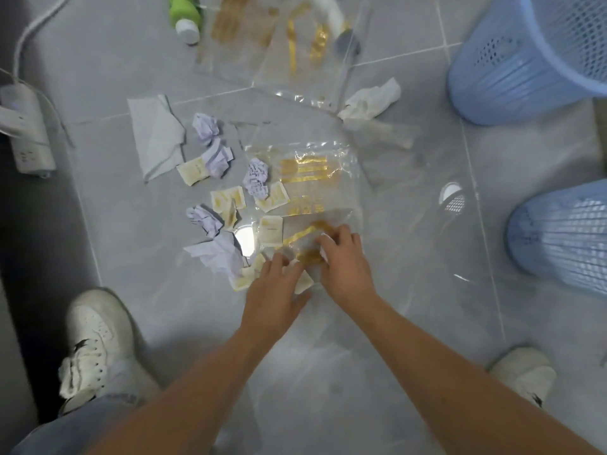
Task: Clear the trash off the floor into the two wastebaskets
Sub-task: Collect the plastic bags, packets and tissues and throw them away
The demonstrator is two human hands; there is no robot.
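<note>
- nearest of all, a white sneaker stands on the grey tiled floor at the near left, and a second white shoe at the near right, with both bare forearms reaching forward between them.
- the left hand lies palm down with its fingers loosely spread over small cream sachets at the near edge of the litter; whether it is gripping one cannot be told.
- the right hand, just beside it, has curled fingers pinching a crumpled clear plastic wrapper with gold print that lies on the floor.
- just left of the hands, crumpled pale lilac paper and more balls of it are mixed among further cream sachets.
- farther on, a larger clear bag with gold stripes lies flat, with another lilac ball at its left edge.
- at the right, one blue mesh wastebasket lies tilted toward the litter.
- left of the pile, a flat grey-white tissue is spread out, and a white power strip sits at the far left.
- a crumpled white tissue lies right of centre, near the second blue wastebasket at the far right.
- farthest away, more clear bags with gold print and a green bottle with a white cap lie on the tiles.
</note>
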